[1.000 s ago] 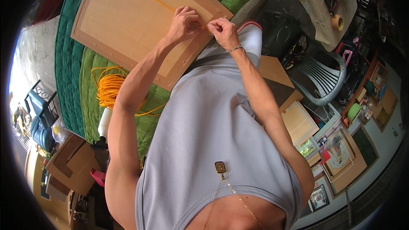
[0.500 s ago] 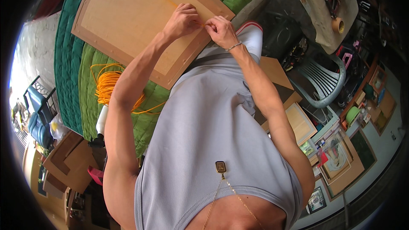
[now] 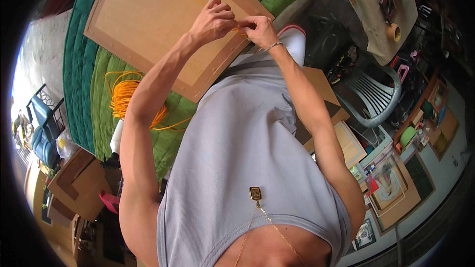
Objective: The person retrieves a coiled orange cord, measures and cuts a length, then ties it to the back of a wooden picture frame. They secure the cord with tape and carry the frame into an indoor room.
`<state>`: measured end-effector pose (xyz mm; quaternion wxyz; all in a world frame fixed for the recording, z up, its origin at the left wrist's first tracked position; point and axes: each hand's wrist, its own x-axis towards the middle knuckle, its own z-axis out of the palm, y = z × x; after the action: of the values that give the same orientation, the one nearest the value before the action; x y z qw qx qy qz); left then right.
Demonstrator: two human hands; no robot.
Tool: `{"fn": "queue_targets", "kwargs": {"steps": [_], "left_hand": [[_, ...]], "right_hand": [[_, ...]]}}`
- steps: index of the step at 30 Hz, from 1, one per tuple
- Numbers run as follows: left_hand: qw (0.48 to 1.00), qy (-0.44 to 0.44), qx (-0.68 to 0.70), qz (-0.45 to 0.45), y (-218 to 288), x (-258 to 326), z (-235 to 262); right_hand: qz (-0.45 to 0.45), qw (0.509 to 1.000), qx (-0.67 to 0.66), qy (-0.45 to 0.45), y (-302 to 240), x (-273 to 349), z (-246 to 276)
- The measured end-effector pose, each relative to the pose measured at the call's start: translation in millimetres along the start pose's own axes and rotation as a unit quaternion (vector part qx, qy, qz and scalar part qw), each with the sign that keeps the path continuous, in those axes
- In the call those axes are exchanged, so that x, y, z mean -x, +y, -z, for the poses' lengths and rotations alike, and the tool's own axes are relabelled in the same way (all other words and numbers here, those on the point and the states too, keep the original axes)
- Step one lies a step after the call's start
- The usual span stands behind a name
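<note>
Lying on the grey tank top (image 3: 242,143), a gold-rimmed pendant (image 3: 255,194) is nearest, close to six o'clock. At twelve the hands almost meet: the right hand (image 3: 261,32), a bracelet (image 3: 273,46) at its wrist, pinches an orange cord (image 3: 241,30) between its fingers, and the left hand (image 3: 213,22) has curled fingers closed on it too, their tips hidden. Beneath, toward eleven o'clock, a pale panel (image 3: 141,17) with a brown border lies on green quilting (image 3: 170,143), a blurred orange strand crossing it toward the left hand. A coil of orange cord (image 3: 123,96) rests on the quilting between nine and ten. Farther off, a grey slatted chair (image 3: 373,94) stands near three and a tape roll (image 3: 393,32) sits at two.
</note>
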<state>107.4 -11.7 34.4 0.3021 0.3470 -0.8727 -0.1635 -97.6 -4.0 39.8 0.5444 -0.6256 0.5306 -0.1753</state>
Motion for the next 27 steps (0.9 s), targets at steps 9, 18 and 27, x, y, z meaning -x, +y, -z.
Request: {"fn": "queue_targets", "kwargs": {"steps": [9,18,27], "left_hand": [[0.973,-0.042,-0.045,0.223,58.4,13.1,-11.6],[0.935,-0.018,0.19,0.299,5.9,1.6,20.1],[0.901,-0.349,0.152,0.208,-13.3,-28.0,17.9]], "right_hand": [[-0.115,0.967,-0.219,-0.059,18.7,-3.2,1.6],[-0.025,0.999,0.008,0.025,-4.3,15.2,-9.3],[0.041,0.992,0.036,0.117,2.2,14.7,-23.3]]}}
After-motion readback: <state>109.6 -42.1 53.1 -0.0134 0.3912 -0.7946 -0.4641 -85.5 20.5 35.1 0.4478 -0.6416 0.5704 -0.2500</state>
